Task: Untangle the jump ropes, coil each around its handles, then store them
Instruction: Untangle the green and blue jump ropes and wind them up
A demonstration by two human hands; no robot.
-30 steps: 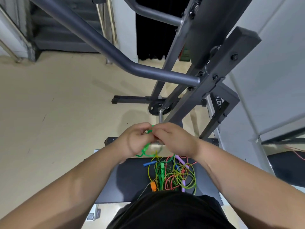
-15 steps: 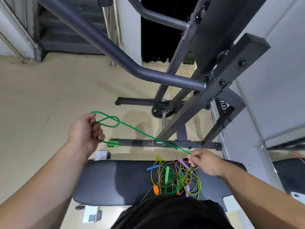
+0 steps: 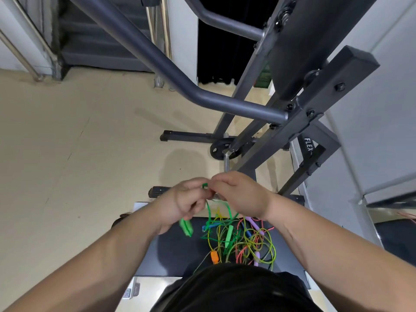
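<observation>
Head view: your left hand (image 3: 186, 203) and right hand (image 3: 238, 194) meet above the far edge of the counter (image 3: 171, 251), both pinching the green rope (image 3: 207, 209) in curled fingers. One green handle (image 3: 186, 226) dangles below your left hand. The tangled jump ropes (image 3: 243, 240) lie on the counter under your hands, in front of the grey gym frame (image 3: 225, 104).

Ropes (image 3: 245, 241) are green, yellow, coral; handles (image 3: 214, 257) orange, purple, blue, green; bench (image 3: 171, 251) black.
</observation>
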